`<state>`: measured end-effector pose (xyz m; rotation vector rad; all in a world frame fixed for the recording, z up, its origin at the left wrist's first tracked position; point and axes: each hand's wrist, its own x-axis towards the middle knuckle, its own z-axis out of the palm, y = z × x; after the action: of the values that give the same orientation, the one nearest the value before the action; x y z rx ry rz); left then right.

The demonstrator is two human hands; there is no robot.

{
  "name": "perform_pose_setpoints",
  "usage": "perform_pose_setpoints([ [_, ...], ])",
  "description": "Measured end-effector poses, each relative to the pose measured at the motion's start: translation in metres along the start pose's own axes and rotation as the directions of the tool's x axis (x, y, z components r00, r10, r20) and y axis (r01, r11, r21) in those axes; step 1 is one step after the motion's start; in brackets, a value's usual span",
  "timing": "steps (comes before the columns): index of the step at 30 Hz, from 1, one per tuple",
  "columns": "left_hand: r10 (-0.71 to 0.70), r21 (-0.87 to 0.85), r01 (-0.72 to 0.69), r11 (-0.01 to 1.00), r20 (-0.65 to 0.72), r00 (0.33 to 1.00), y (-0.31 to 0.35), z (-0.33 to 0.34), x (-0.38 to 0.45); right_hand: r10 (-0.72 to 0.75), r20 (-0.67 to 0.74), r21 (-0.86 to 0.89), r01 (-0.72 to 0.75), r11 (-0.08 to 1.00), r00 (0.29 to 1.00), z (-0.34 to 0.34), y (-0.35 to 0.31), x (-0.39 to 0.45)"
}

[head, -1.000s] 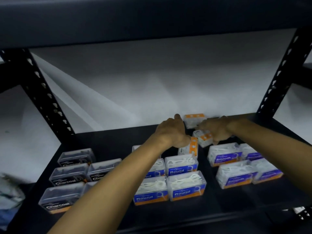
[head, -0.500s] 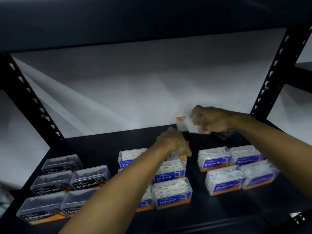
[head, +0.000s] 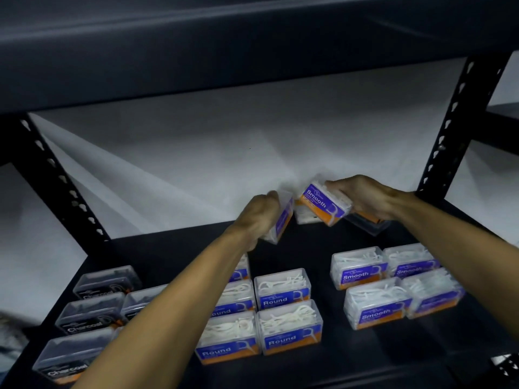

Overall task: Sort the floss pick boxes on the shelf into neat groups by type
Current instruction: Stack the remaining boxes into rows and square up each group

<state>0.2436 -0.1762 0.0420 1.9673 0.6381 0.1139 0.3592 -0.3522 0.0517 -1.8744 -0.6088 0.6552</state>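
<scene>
At nine o'clock sits our Charcoal group [head: 92,315], at six the Round group [head: 280,318], at three the Smooth group [head: 387,287]. Our left hand [head: 258,217] grips a blurred blue-labelled box [head: 282,220]; we cannot read its type. Our right hand [head: 365,199] grips a Smooth box [head: 323,203], tilted, long axis running ten to four. Its group lies at five o'clock, nearer our right hand.

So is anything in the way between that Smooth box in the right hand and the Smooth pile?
Nothing visible. The right hand holds the Smooth box in the air; bare shelf lies between it and the Smooth group.
</scene>
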Motion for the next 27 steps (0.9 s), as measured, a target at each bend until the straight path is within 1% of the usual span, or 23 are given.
perform_pose_setpoints([
  [3,-0.001,-0.119,-0.003,0.993,-0.034,0.999,-0.004,-0.013,-0.005,-0.025,-0.03,0.109,0.029,0.994,0.999,0.01,-0.006,-0.001],
  [5,0.004,-0.234,-0.008,0.972,-0.015,1.0,-0.009,-0.02,-0.007,-0.023,-0.045,0.126,0.029,0.992,0.999,0.016,-0.01,-0.001],
  [7,0.023,-0.317,-0.012,0.948,0.032,0.999,-0.015,-0.028,-0.008,-0.016,-0.038,0.137,0.021,0.99,0.999,0.021,-0.013,0.0],
  [12,0.089,-0.448,-0.001,0.894,0.177,0.98,-0.022,-0.048,-0.013,-0.007,0.04,0.074,0.004,0.997,0.999,0.028,-0.018,0.001],
  [16,0.096,-0.493,0.005,0.87,0.18,0.979,-0.027,-0.059,-0.016,0.025,0.075,0.045,-0.029,0.999,0.997,0.029,-0.019,-0.002],
  [18,0.113,-0.463,-0.035,0.886,0.141,0.984,-0.03,-0.062,-0.015,0.025,0.089,0.013,-0.026,1.0,0.996,0.031,-0.019,-0.003],
  [21,0.161,-0.332,-0.127,0.935,0.076,0.984,-0.029,-0.065,-0.012,0.019,0.047,-0.091,-0.015,0.996,0.999,0.031,-0.018,0.001],
  [24,0.246,-0.158,-0.23,0.96,0.09,0.965,-0.025,-0.064,-0.012,0.019,-0.021,-0.191,-0.023,0.981,1.0,0.028,-0.018,0.002],
  [27,0.295,-0.039,-0.292,0.956,0.139,0.945,-0.022,-0.057,-0.014,-0.019,-0.027,-0.275,0.011,0.961,0.999,0.017,-0.019,-0.003],
])
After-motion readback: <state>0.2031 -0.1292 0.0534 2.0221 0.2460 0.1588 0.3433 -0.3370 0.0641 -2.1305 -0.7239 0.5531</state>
